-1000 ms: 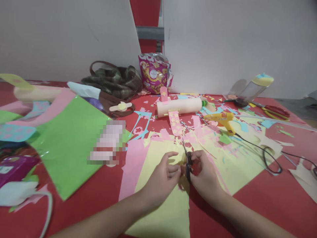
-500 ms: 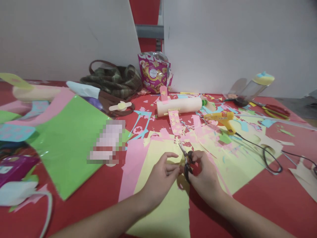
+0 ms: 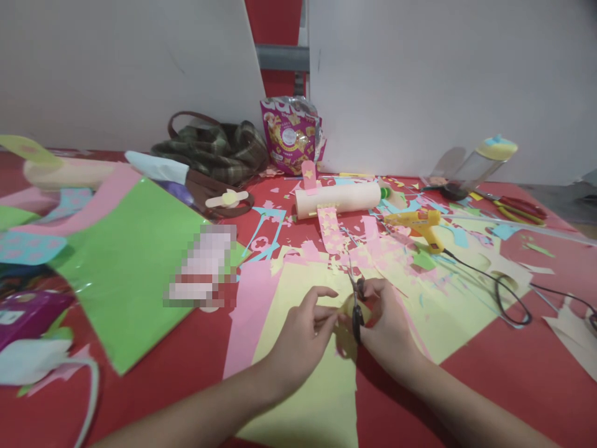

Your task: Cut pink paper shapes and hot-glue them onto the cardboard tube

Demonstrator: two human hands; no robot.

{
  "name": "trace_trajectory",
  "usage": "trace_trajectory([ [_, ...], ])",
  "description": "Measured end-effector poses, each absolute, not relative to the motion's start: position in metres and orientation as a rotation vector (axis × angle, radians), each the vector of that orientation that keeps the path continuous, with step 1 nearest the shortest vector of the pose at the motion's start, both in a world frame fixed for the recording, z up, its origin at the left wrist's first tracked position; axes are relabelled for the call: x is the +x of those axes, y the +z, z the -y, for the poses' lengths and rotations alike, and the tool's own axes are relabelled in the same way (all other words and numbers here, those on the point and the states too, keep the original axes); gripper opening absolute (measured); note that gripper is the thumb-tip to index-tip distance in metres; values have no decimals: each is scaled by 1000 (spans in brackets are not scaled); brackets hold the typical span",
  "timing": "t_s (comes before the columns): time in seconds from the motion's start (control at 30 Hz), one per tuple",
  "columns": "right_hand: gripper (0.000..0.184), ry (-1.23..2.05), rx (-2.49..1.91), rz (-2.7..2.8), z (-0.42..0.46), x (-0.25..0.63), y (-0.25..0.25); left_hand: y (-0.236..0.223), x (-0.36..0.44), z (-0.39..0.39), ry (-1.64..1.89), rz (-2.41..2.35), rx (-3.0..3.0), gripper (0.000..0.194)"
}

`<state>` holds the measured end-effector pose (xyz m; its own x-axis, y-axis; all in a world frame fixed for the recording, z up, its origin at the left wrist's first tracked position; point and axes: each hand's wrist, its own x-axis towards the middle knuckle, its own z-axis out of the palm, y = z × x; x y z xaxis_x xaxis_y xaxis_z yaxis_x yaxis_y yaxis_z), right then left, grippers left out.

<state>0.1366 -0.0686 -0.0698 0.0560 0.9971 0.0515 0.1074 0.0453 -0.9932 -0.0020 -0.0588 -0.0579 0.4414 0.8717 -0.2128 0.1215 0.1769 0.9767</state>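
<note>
1. Through my head view, the right hand (image 3: 390, 328) grips black-handled scissors (image 3: 357, 320), blades pointing away.
2. I see the left hand (image 3: 305, 336) pinching a small yellowish piece (image 3: 346, 305), blurred.
3. Beneath lies a yellow sheet (image 3: 298, 392).
4. Beyond, I spot a pale tube (image 3: 345, 200) near a yellow glue gun (image 3: 418, 225).

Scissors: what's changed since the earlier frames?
The scissors have turned: the tips swung right over the last half second, and the blades look closer together. A small yellow piece now shows between the hands. Unchanged: the right hand holds the scissors, the left hand is close by; glue gun and tube lie in place.
</note>
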Motion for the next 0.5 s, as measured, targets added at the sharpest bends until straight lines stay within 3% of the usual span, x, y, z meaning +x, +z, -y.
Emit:
trace_trajectory([
  [0.5,40,1237,-1288,1143,66,136,-63,-53,-11,49,586,-992,1502,13],
])
